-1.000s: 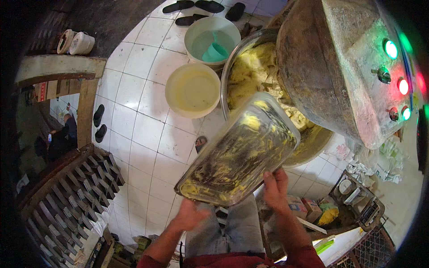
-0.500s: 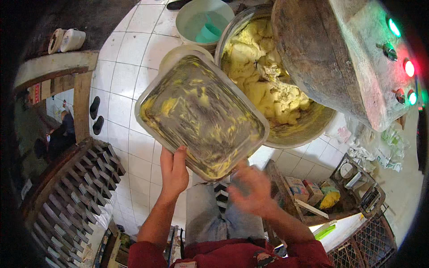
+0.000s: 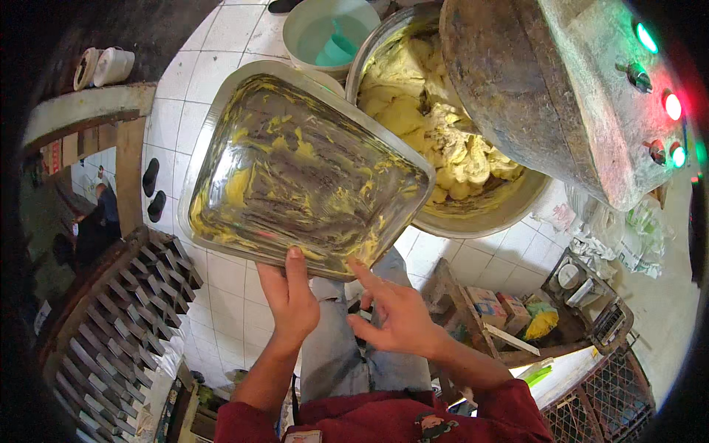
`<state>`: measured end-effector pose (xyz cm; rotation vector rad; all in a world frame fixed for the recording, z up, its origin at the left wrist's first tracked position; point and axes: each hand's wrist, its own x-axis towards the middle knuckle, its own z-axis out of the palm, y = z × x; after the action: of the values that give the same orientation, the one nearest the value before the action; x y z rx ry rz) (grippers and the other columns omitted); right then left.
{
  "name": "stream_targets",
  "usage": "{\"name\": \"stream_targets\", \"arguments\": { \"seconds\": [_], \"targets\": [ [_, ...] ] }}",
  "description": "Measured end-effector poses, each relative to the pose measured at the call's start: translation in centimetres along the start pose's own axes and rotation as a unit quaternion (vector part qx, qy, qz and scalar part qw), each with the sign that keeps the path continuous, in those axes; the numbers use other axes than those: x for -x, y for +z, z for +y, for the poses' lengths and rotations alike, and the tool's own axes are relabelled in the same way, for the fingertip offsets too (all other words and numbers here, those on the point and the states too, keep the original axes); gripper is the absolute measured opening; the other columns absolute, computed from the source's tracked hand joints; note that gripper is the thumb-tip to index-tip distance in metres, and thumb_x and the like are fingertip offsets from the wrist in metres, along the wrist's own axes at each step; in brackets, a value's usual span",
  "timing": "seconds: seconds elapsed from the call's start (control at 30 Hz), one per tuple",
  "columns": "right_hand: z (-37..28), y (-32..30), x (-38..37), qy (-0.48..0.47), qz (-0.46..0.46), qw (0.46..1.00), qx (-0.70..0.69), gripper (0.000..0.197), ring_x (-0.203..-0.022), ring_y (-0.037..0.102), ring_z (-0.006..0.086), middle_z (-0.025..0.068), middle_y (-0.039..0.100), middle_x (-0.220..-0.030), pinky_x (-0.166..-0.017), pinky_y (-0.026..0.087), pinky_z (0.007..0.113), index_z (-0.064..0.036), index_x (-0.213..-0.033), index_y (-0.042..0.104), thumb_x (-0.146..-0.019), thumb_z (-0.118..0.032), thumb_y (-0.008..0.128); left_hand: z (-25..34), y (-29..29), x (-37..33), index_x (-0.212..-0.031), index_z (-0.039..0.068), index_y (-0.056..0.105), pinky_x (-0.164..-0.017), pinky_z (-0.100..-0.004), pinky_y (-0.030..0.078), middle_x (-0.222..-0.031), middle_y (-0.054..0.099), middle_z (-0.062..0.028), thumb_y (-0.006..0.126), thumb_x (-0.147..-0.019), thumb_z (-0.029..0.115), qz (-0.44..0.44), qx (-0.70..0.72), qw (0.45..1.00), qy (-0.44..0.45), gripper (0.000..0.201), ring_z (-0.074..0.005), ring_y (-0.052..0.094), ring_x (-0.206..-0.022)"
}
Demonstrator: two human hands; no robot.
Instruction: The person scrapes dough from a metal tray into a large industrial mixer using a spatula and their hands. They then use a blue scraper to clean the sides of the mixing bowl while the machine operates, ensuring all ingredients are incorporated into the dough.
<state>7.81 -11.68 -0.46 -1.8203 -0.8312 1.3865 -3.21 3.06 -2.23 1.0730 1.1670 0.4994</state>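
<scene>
A rectangular metal baking pan (image 3: 201, 140) with rounded corners is tilted up in front of me, its inside smeared with yellow, greasy streaks. My left hand (image 3: 294, 310) grips its near edge, thumb over the rim and the other fingers mostly hidden underneath. At the pan's near right corner, the outstretched index finger of my right hand (image 3: 399, 314) touches the smeared surface; its thumb stands apart and nothing is held. Just beyond the pan, a large metal mixing bowl (image 3: 480, 225) contains lumpy yellow dough (image 3: 402, 111).
A mixer's worn housing (image 3: 517, 81) with lit buttons overhangs the bowl. Behind the pan stands a pale bucket (image 3: 295, 37) with a turquoise scoop (image 3: 338, 49). A slatted wooden rack (image 3: 118, 332) is at left; a wooden shelf with packages (image 3: 513, 314) is at right.
The pan has shifted left and tilted more toward me, with my left hand still on it. My right hand, blurred near the corner before, now has its index finger extended onto the pan.
</scene>
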Motion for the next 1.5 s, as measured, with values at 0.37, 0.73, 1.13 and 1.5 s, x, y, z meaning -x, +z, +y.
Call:
{"name": "stream_targets", "arguments": {
  "seconds": [0.37, 0.73, 1.13, 1.5],
  "targets": [
    [2.6, 2.5, -1.7, 0.071, -0.003, 0.985, 0.157, 0.082, -0.056, 0.066, 0.0303, 0.0100, 0.067, -0.068, -0.056, 0.054, 0.043, -0.0173, -0.159, 0.028, -0.088, -0.032, 0.066, -4.0, -0.3, 1.4, -0.139, 0.002, 0.035, -0.095, -0.0373, 0.049, -0.130, 0.052, -0.0133, 0.050, -0.104, 0.009, 0.093, 0.050, 0.994, 0.016, 0.039, -0.0195, 0.056, -0.110],
    [2.5, -1.4, -3.5, 0.013, -0.021, 0.937, 0.348, 0.077, -0.056, 0.064, 0.0324, 0.0114, 0.066, -0.072, -0.050, 0.052, 0.047, -0.0199, -0.158, 0.029, -0.089, -0.033, 0.062, -2.8, -2.4, 0.3, -0.132, 0.000, 0.041, -0.086, -0.0291, 0.049, -0.121, 0.058, -0.0105, 0.055, -0.101, 0.009, 0.093, 0.002, 0.996, 0.002, 0.035, -0.0143, 0.056, -0.105],
    [3.2, -4.0, -5.2, 0.027, 0.001, 0.931, 0.365, 0.078, -0.054, 0.064, 0.0298, 0.0111, 0.065, -0.070, -0.048, 0.052, 0.046, -0.0205, -0.157, 0.032, -0.086, -0.030, 0.062, -0.8, -5.2, -1.4, -0.129, -0.004, 0.047, -0.092, -0.0295, 0.045, -0.119, 0.060, -0.0108, 0.053, -0.098, 0.004, 0.028, -0.107, 0.993, 0.042, 0.033, -0.0161, 0.056, -0.105],
    [4.2, -4.7, -5.6, -0.051, -0.137, 0.866, 0.478, 0.063, -0.060, 0.068, 0.0278, 0.0126, 0.068, -0.085, -0.049, 0.053, 0.043, -0.0260, -0.151, 0.044, -0.089, -0.024, 0.058, 3.7, -8.0, -4.3, -0.116, -0.005, 0.058, -0.091, -0.0341, 0.046, -0.106, 0.065, -0.0138, 0.048, -0.095, 0.000, -0.165, -0.322, 0.927, 0.095, 0.024, -0.0199, 0.059, -0.099]
  ]
}}
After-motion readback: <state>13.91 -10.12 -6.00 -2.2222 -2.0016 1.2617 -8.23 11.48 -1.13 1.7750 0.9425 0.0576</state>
